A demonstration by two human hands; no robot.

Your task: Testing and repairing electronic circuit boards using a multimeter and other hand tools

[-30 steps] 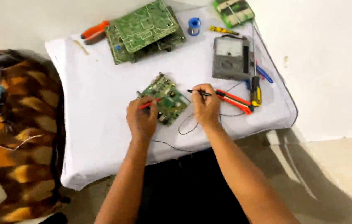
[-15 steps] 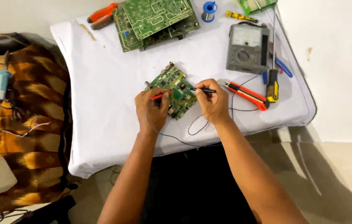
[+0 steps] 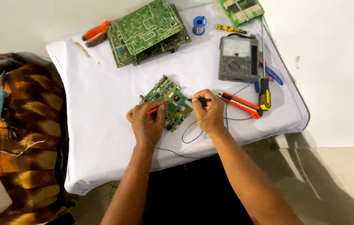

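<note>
A small green circuit board lies on the white-covered table. My left hand grips a red test probe whose tip rests on the board. My right hand pinches a black test probe, its tip also pointing onto the board. Thin black leads loop from the probes over the table's front edge. A grey analogue multimeter sits to the right at the back.
Larger green circuit boards are stacked at the back, with orange pliers, a solder spool, a red cutter and a yellow-handled screwdriver around. A soldering iron lies on the brown patterned cloth at left.
The view has shifted, so the table sits lower and further right in frame. Both hands stay on the small board with the probes, tips moved only slightly.
</note>
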